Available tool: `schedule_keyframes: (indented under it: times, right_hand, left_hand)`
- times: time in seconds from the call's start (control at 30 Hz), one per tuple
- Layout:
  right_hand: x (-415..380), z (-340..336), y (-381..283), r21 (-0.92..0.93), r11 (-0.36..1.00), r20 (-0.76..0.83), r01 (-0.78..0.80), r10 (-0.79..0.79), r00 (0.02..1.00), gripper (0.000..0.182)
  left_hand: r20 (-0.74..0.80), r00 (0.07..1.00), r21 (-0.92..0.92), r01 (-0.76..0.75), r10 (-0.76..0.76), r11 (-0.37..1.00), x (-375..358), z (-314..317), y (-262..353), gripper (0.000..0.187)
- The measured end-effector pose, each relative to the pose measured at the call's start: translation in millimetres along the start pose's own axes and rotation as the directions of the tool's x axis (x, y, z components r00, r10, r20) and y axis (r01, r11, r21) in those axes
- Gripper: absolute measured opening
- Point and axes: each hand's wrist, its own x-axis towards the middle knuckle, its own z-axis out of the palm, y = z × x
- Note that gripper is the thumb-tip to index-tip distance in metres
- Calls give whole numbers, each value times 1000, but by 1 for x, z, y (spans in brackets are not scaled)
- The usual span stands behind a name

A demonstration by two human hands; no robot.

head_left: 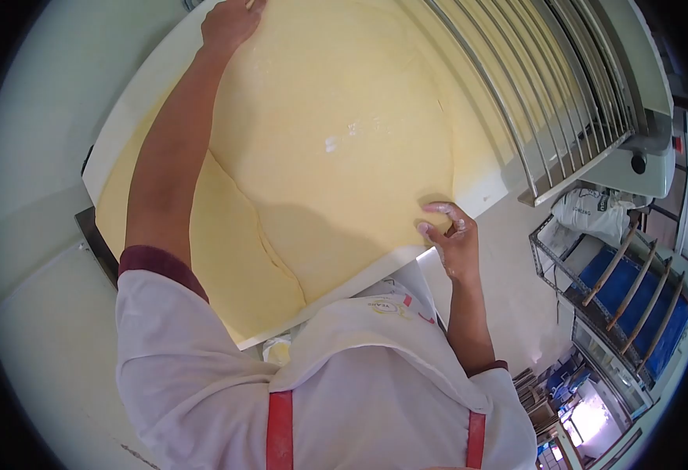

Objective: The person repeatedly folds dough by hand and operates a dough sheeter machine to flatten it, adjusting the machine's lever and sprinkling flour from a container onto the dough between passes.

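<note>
A wide, pale yellow sheet of dough [344, 94] lies over the white work surface, with dabs of white flour near its middle. Another part of the dough [226, 258] lies folded or layered at the left, its edge curving down toward me. My left hand [232, 27] reaches to the far left of the dough; the top of the picture cuts its fingers off, so its grip is hidden. At the near right edge of the dough is my right hand [458, 239], flour on its fingers, thumb and index finger curved and apart with nothing between them.
A metal bar guard [532, 110] stands over the dough at the right, part of a machine. Beyond it are a white plastic bag [592, 213] and a metal rack [634, 301] with blue lining and rods. A pale wall [46, 141] is at left.
</note>
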Motion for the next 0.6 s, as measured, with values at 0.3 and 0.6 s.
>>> schedule_keyframes:
  times: [0.3, 0.6]
  right_hand:
    - [-37, 40, 33, 176, 984, -157, 32, -5, 988, 18]
    - [-73, 99, 35, 290, 947, -281, 139, -54, 958, 23]
  left_hand:
    - [-53, 995, -106, -89, 84, 990, -9, -7, -35, 51]
    - [-17, 991, -49, -131, 131, 990, -42, -14, -85, 49]
